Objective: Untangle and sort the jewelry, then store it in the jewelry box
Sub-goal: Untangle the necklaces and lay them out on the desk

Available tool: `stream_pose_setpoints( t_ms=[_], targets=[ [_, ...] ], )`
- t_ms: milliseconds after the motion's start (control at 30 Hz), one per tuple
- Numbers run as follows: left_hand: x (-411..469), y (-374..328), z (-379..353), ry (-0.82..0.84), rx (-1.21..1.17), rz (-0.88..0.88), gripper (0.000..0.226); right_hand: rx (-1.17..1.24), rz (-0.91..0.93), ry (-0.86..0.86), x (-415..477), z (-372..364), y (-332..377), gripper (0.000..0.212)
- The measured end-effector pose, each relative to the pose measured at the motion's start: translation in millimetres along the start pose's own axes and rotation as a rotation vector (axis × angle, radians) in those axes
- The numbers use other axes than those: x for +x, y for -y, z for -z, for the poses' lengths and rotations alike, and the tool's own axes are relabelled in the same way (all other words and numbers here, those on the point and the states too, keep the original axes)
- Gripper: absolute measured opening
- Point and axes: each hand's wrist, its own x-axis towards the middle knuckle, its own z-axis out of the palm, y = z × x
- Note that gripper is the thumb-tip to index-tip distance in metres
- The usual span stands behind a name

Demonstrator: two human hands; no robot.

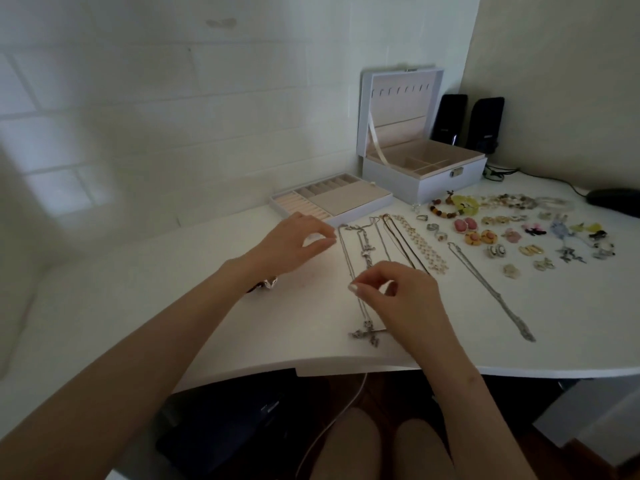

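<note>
The white table [304, 306] fills the view. At one o'clock the box [446, 181] stands open, with a tray [346, 202] just beside it at its eight o'clock. The left hand [294, 244], at centre, curls thumb and forefinger by the top of a chain [344, 254]; contact is unclear. The right hand [401, 296], at its five o'clock, pinches that chain lower down. More chains [420, 242] lie alongside, and earrings [486, 236] are spread at three o'clock.

One wide-angle view is taken from head height, aimed forward and down, close over the bench [304, 303].
</note>
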Motion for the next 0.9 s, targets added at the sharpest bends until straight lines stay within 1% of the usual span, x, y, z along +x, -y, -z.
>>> stream_pose_setpoints(
  t_ms=[133, 200, 267, 367, 433, 500, 633, 767, 833, 900],
  targets=[
    [-20.4, 10.5, 27.7, -0.02, -0.062, 0.162, 0.024, -0.038, 0.025, 0.061, 20.7, -27.7, 15.0, 0.005],
    [-27.3, 21.9, 38.9, -0.017, -0.051, 0.218, 0.015, -0.048, 0.026, 0.071, 33.7, -42.5, 19.9, 0.005],
    [-35.3, 35.5, 46.5, -0.042, -0.058, 0.278, 0.003, -0.085, 0.012, 0.094, 46.2, -54.9, 24.1, 0.013],
    [-44.8, 50.5, 49.3, -0.058, -0.004, 0.386, 0.013, -0.256, 0.002, 0.199, 59.9, -67.8, 28.7, 0.029],
    [-48.3, 55.0, 47.2, -0.012, 0.017, 0.425, 0.019, -0.339, -0.023, 0.308, 60.2, -74.7, 29.4, 0.035],
    [-50.1, 56.7, 44.1, 0.05, 0.014, 0.44, 0.024, -0.401, -0.037, 0.372, 54.5, -82.3, 26.8, 0.038],
    [-51.0, 55.3, 40.8, 0.123, -0.035, 0.448, 0.024, -0.459, 0.022, 0.367, 42.1, -95.1, 20.6, 0.038],
    [-50.5, 56.1, 39.9, 0.114, -0.023, 0.439, 0.016, -0.431, 0.064, 0.35, 39.3, -105.0, 26.2, 0.028],
    [-50.4, 56.2, 39.3, 0.114, -0.003, 0.441, 0.013, -0.414, 0.095, 0.334, 43.2, -106.0, 29.9, 0.031],
    [-51.2, 56.1, 37.7, 0.114, 0.007, 0.459, 0.011, -0.385, 0.106, 0.276, 48.8, -104.1, 34.4, 0.033]
  ],
)
